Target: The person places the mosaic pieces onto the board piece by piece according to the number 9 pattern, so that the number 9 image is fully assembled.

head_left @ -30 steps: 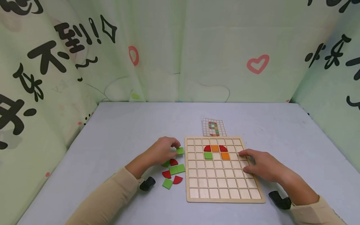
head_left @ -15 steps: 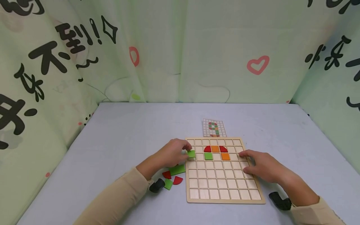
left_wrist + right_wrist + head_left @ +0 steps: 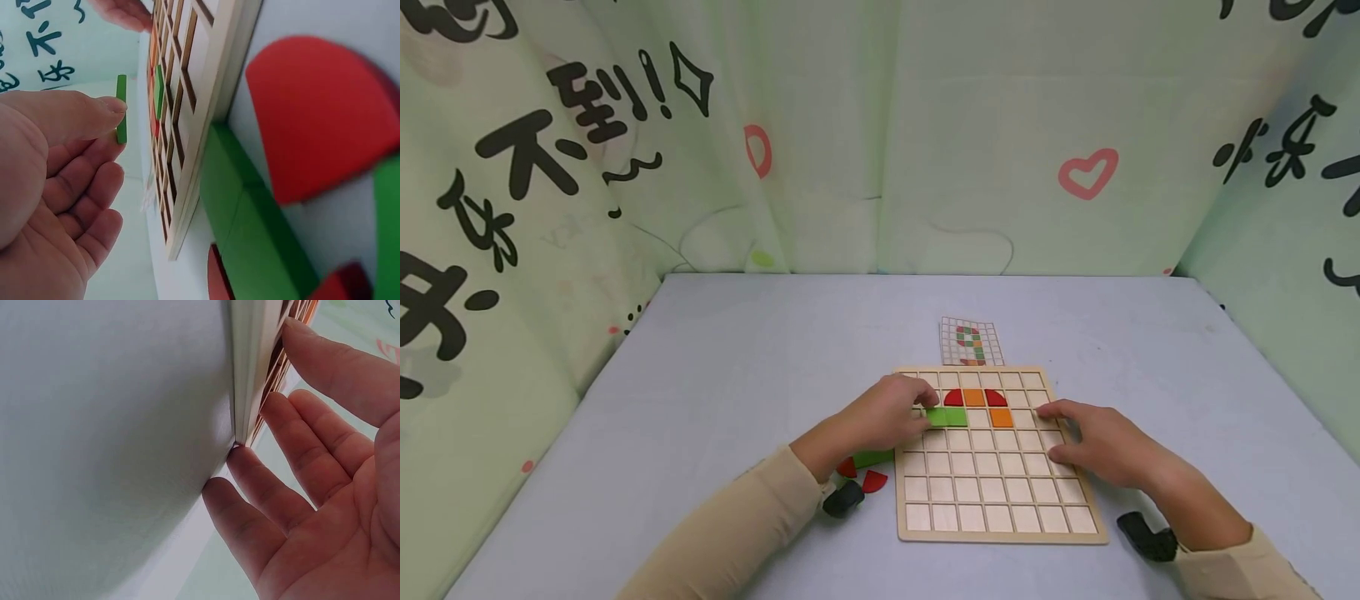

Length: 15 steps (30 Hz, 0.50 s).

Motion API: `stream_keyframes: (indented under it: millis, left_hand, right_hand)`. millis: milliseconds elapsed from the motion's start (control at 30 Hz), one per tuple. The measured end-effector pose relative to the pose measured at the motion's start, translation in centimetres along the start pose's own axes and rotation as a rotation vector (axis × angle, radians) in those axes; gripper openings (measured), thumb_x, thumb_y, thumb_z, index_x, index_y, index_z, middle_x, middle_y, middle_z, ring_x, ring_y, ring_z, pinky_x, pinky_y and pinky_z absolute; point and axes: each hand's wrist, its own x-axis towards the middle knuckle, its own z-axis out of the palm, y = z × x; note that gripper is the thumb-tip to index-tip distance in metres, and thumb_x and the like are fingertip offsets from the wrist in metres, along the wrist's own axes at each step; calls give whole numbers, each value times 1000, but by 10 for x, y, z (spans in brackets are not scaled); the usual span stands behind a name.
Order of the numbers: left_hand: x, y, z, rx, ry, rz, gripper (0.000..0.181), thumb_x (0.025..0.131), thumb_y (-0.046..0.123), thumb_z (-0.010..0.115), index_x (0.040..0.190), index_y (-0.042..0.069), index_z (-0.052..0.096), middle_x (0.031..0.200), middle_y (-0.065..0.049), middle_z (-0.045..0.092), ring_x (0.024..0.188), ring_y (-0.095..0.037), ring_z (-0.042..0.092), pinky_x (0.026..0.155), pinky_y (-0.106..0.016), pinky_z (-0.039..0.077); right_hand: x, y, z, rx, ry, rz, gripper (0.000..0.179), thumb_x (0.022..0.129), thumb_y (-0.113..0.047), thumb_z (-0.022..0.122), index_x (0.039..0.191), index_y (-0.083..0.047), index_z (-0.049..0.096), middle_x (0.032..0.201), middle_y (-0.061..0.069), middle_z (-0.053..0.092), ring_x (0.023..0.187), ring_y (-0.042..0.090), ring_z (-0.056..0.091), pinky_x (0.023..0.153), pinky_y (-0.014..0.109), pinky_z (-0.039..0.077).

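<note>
My left hand (image 3: 887,410) pinches a green square tile (image 3: 122,87) between thumb and fingertips, held on edge above the wooden grid board (image 3: 1000,535). In the head view it overlaps the board just left of a green square (image 3: 957,417) that lies in a cell. Red quarter-round tiles (image 3: 996,398) and orange squares (image 3: 973,397) fill other cells near the top. My right hand (image 3: 1105,442) rests at the board's right edge. In the right wrist view its thumb (image 3: 331,369) reaches over the frame and its fingers are spread, gripping no tile.
Left of the board lie loose tiles, partly hidden by my left arm: a red quarter-round (image 3: 319,119) and green pieces (image 3: 250,231) against the frame. A printed pattern card (image 3: 951,337) lies behind the board. A patterned curtain (image 3: 1000,142) hangs around the white table (image 3: 760,325).
My left hand has carried the green square tile rightward from the loose pile to over the board, close to the green square there. My right hand has stayed at the board's edge.
</note>
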Motion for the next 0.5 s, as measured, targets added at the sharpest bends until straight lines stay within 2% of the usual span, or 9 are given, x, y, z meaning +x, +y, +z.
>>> stream_keyframes:
  millis: [300, 500]
  left_hand:
    - [7, 10, 6, 19, -15, 23, 18, 92, 14, 73, 110, 10, 70, 104, 5, 67, 101, -12, 55, 88, -21, 47]
    - [11, 15, 10, 18, -29, 37, 22, 93, 17, 73, 115, 10, 70, 105, 7, 68, 103, -10, 56, 91, -20, 46]
  right_hand:
    - [-1, -1, -1, 1, 4, -12, 58, 85, -20, 78, 136, -1, 56, 137, 27, 53, 127, 51, 44, 98, 64, 39]
    - [-1, -1, -1, 1, 1, -14, 58, 86, -21, 77, 136, 0, 56, 136, 27, 54, 127, 51, 44, 98, 64, 38]
